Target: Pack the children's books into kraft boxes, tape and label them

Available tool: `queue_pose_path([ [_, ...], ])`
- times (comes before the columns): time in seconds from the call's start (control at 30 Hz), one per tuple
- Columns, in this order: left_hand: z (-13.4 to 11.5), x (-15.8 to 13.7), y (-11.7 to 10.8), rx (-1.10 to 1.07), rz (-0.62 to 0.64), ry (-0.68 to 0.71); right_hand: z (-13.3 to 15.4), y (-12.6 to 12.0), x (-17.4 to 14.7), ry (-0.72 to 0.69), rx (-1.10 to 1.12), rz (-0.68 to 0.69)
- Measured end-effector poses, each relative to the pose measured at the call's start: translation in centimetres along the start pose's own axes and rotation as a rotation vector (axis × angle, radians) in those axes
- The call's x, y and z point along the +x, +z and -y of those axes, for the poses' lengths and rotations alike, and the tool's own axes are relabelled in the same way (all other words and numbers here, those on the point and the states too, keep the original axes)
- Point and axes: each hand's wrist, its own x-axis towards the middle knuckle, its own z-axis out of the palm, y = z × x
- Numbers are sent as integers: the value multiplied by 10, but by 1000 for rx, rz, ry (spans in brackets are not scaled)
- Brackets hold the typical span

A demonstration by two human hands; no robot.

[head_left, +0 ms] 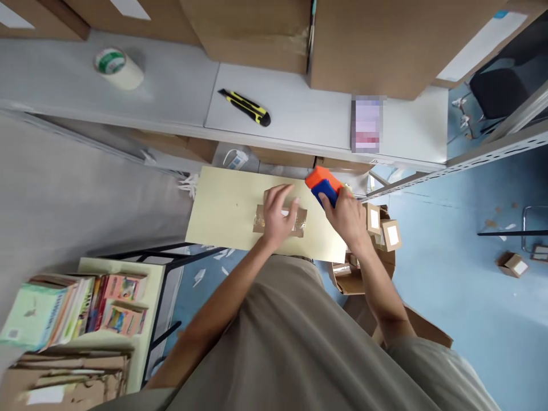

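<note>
My right hand (347, 220) grips an orange-and-blue tape dispenser (324, 185), held raised over the right part of the pale yellow table (222, 205). Below my left hand (278, 217) lies a small flat cardboard box (301, 224) with shiny tape at its ends. The left fingers are curved and apart, with nothing between them; whether they touch the box I cannot tell. Part of the box, including a white patch on top, is hidden by that hand.
The grey shelf (180, 74) ahead bears a tape roll (128, 74), a yellow-black utility knife (245, 107) and large cartons (394, 40). Small boxes (390, 235) sit in an open carton (353, 282) at right. Books (85, 305) stand on a lower-left rack.
</note>
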Motion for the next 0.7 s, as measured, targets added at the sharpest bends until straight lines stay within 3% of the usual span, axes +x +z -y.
queue_pose_path([
  [0.1, -33, 52, 10, -83, 24, 215, 23, -24, 43, -198, 139, -235],
  [0.2, -29, 107, 22, -161, 12, 227, 47, -46, 96, -368, 155, -376],
  [0.3, -8, 148, 34, -208, 26, 200, 73, -62, 138, -351, 36, -354],
  [0.37, 5, 160, 39, -225, 77, 178, 90, -66, 155, -289, -61, -292],
  [0.47, 17, 154, 42, -239, 164, 137, 107, -60, 170, -218, -103, -228],
  [0.57, 29, 126, 39, -241, 223, 74, 109, -50, 174, -206, -73, -196],
  [0.7, 68, 63, 19, -199, 229, -122, 83, -35, 147, -265, -11, -331],
])
